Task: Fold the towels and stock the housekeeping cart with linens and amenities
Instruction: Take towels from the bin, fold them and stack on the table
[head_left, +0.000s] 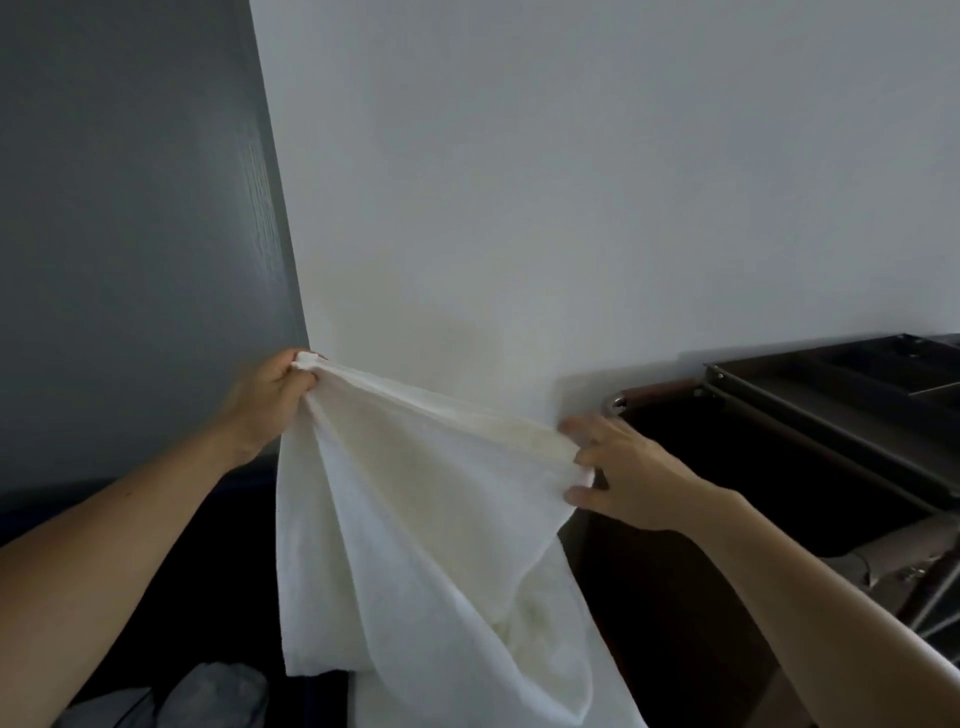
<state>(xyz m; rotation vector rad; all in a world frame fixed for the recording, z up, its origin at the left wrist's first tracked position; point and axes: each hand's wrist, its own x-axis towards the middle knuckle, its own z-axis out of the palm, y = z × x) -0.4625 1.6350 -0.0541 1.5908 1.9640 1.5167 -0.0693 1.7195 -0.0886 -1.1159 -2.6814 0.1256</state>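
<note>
The housekeeping cart (831, 448) at right bears a dark compartmented tray (779, 379) on top.

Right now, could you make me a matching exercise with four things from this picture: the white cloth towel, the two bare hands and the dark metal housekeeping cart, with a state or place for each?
Things
1. white cloth towel
2. left hand
3. right hand
4. dark metal housekeeping cart

States or places
A. stands at the far right
B. grips a bunched top corner
C. hangs down unfolded
D. pinches the top edge, nearer the cart

Pairs: 1-C, 2-B, 3-D, 4-A
</note>
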